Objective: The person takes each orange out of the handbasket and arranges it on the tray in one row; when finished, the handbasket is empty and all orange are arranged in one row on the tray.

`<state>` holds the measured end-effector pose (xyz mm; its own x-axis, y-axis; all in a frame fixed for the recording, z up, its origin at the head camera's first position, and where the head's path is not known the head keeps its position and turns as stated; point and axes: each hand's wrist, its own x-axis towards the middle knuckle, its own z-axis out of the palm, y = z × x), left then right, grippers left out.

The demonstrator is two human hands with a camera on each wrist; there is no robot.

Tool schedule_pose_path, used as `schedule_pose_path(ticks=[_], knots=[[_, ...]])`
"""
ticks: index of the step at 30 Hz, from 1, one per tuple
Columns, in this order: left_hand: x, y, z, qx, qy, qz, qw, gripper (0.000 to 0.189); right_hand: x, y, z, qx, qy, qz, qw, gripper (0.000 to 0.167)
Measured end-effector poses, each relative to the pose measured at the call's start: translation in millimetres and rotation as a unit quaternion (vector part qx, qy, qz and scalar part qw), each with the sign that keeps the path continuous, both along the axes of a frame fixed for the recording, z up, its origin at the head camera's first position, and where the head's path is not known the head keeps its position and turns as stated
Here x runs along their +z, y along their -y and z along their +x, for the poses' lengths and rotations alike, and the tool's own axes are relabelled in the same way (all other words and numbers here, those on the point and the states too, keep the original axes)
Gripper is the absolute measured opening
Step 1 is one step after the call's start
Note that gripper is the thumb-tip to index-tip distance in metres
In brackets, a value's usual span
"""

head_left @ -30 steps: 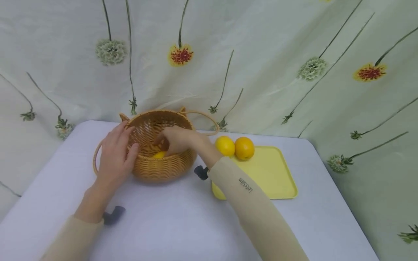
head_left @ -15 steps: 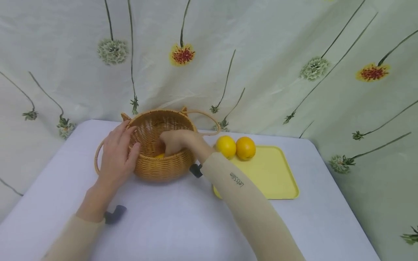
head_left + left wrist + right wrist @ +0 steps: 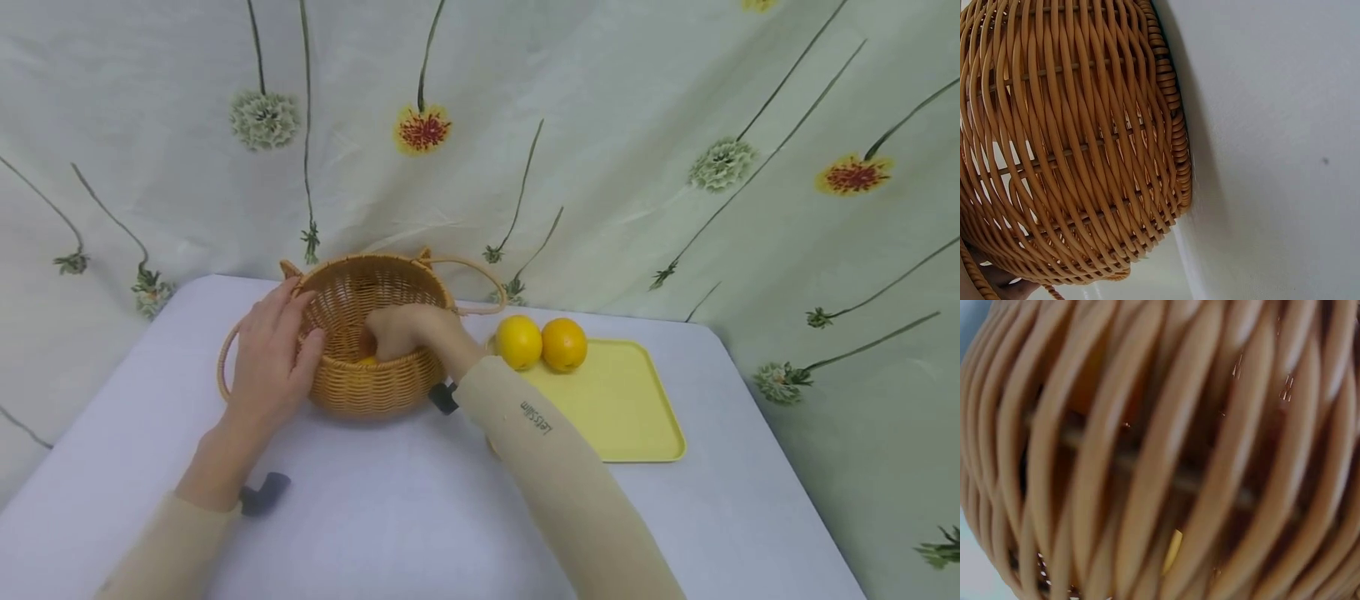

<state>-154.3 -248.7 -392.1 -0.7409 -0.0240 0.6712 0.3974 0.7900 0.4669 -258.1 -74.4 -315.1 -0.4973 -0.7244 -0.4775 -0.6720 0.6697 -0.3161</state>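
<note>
A round wicker basket [image 3: 375, 392], with small ears on its rim and a loop handle at each side, stands at the back of the table. My left hand [image 3: 266, 354] holds its left rim, the thumb over the front edge. In the left wrist view a bit of this hand [image 3: 1007, 284] shows beyond the basket's weave [image 3: 1072, 137]. My right hand [image 3: 397, 333] reaches down inside, its fingertips hidden behind the front wall. A small patch of something yellow [image 3: 367, 362] shows beside it. Through the weave [image 3: 1166, 437] in the right wrist view, the contents are blurred.
A yellow tray [image 3: 618, 408] lies right of the basket, partly behind my right forearm. A yellow round fruit [image 3: 519, 342] and an orange [image 3: 564, 344] sit side by side at its back left. A flowered cloth [image 3: 600, 167] hangs behind the white table [image 3: 360, 517].
My right hand has gone slightly deeper into the basket, and its forearm has shifted left. Less of the yellow thing shows now. The left hand stays at the rim.
</note>
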Motion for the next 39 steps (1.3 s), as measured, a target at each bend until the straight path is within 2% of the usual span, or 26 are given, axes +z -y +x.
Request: schedule_pose_path(ticks=[4, 9, 13, 16, 18, 26, 31, 36, 39], knots=[[-0.3, -0.6, -0.7, 0.000, -0.004, 0.000, 1.0000, 0.055, -1.3, 0, -1.3, 0.004, -0.013, -0.015, 0.9998, 0.034], [0.5, -0.2, -0.2, 0.000, -0.001, 0.003, 1.0000, 0.054, -1.2, -1, -1.1, -0.017, -0.040, -0.040, 0.9983, 0.043], [1.3, -1.3, 0.4, -0.002, 0.009, 0.007, 0.9999, 0.055, -0.1, -3, -0.8, -0.026, -0.066, -0.073, 0.9948, 0.041], [1.1, -2.1, 0.0, -0.003, 0.013, 0.007, 0.9999, 0.055, 1.6, -8, -0.6, -0.048, -0.081, -0.105, 0.9899, 0.041], [1.2, -2.0, -0.1, -0.004, 0.013, 0.007, 0.9999, 0.054, 3.6, -13, -0.3, -0.074, -0.077, -0.133, 0.9854, 0.044], [-2.6, 1.0, -0.6, -0.005, 0.010, 0.013, 0.9999, 0.054, 11.4, -32, 4.6, -0.140, -0.056, -0.240, 0.9590, 0.065], [-4.7, 0.1, -1.6, -0.006, 0.012, 0.013, 0.9998, 0.054, 15.0, -44, 15.3, -0.183, -0.044, -0.307, 0.9327, 0.066], [-2.6, 0.4, -1.1, -0.006, 0.010, 0.009, 0.9999, 0.053, 16.0, -52, 26.8, -0.214, -0.067, -0.338, 0.9139, 0.070], [-2.2, 1.4, -0.8, -0.005, 0.008, 0.010, 0.9999, 0.053, 14.2, -57, 32.0, -0.223, -0.074, -0.370, 0.8987, 0.067]])
